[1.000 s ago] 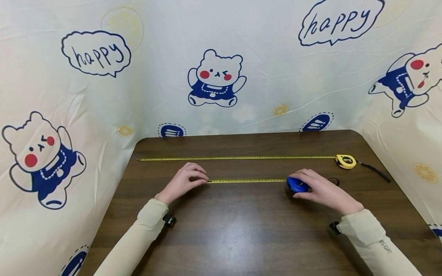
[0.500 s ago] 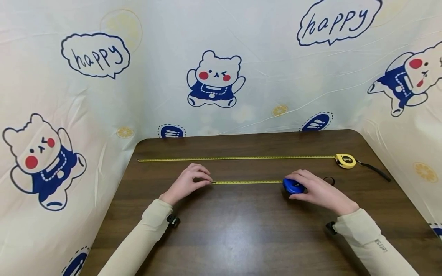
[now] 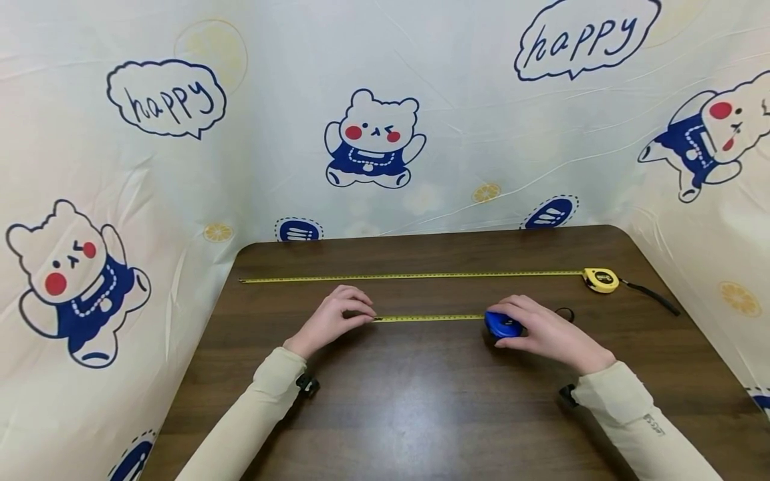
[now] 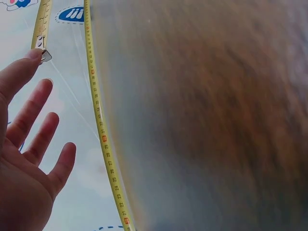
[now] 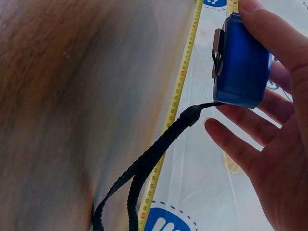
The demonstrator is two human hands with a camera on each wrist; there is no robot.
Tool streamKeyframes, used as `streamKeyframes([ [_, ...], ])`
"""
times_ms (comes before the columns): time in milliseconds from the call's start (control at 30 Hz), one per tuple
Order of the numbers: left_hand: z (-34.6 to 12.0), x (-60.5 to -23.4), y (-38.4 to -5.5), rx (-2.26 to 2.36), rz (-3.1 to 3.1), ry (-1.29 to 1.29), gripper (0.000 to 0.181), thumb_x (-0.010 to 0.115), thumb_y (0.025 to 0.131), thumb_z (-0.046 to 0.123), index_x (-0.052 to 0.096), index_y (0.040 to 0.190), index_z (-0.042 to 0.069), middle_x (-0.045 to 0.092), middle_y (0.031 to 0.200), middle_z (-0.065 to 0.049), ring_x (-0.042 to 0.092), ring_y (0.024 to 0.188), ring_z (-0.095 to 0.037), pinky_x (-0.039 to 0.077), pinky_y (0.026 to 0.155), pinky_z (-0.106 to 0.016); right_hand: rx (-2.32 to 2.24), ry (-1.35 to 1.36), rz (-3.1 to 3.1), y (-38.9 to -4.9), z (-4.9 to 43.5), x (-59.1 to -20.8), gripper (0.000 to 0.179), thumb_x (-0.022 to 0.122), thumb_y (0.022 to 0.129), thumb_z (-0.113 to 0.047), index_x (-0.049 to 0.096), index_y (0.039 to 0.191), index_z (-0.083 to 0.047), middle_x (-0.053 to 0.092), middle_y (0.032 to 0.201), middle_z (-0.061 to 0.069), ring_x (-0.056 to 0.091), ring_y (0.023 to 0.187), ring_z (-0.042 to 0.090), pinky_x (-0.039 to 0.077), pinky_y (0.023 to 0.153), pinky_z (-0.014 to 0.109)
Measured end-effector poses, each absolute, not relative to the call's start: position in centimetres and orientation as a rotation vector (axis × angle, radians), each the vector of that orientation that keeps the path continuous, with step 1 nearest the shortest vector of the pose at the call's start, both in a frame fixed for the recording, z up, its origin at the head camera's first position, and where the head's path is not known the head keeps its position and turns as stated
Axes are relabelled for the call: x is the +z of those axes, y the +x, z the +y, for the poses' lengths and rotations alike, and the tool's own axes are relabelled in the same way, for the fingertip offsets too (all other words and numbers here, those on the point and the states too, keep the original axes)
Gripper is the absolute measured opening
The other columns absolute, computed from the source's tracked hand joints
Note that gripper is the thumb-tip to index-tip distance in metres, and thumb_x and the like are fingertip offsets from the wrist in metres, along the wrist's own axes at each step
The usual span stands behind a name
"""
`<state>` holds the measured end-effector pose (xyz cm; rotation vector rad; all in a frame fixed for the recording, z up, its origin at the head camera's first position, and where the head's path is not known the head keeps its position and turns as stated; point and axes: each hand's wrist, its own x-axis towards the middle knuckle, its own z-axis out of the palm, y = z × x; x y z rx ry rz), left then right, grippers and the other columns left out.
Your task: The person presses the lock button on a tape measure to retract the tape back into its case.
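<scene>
My right hand [image 3: 550, 334] grips a blue tape measure [image 3: 502, 325] around its case, thumb on the near side. From it a short length of yellow blade [image 3: 430, 318] runs left to my left hand [image 3: 333, 321]. The left thumb and a finger pinch the blade's end, where the left wrist view shows the metal hook [image 4: 46, 56]; the other left fingers are spread. In the right wrist view a black wrist strap [image 5: 149, 156] hangs from the blue case.
Behind the hands, a yellow tape measure [image 3: 600, 280] lies with its long blade [image 3: 409, 276] stretched left across the brown table [image 3: 391, 407]. Its black strap [image 3: 651, 297] trails right. A printed cloth [image 3: 463, 113] surrounds the table's back and sides.
Both hands have drawn closer together, the left moving right and the right moving left with the blue tape measure. The blade showing between them is shorter. The yellow tape measure stays put.
</scene>
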<state>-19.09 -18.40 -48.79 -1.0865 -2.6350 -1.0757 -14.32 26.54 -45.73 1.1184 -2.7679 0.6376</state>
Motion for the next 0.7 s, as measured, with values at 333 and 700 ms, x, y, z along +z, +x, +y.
streamKeyframes([
  [333, -17.2, -48.8, -19.0, -1.121, -2.6, -1.132, 0.01, 0.083, 0.089, 0.012, 0.083, 0.098, 0.017, 0.072, 0.113, -0.002, 0.058, 0.116, -0.024, 0.048, 0.1, -0.046, 0.658, 1.137, -2.77, -14.5, 25.6, -45.9, 0.057, 0.086, 0.088, -0.035, 0.065, 0.135, -0.012, 0.064, 0.127, 0.001, 0.059, 0.113, 0.017, 0.058, 0.089, 0.043],
  [700, -15.9, -49.1, -19.0, -1.124, -2.606, -1.165, 0.008, 0.082, 0.09, 0.012, 0.083, 0.097, 0.017, 0.071, 0.111, -0.001, 0.058, 0.114, -0.022, 0.048, 0.1, -0.044, 0.671, 1.19, -2.728, -14.7, 24.5, -46.0, 0.057, 0.087, 0.087, -0.035, 0.065, 0.134, -0.013, 0.064, 0.126, 0.0, 0.059, 0.113, 0.015, 0.057, 0.089, 0.041],
])
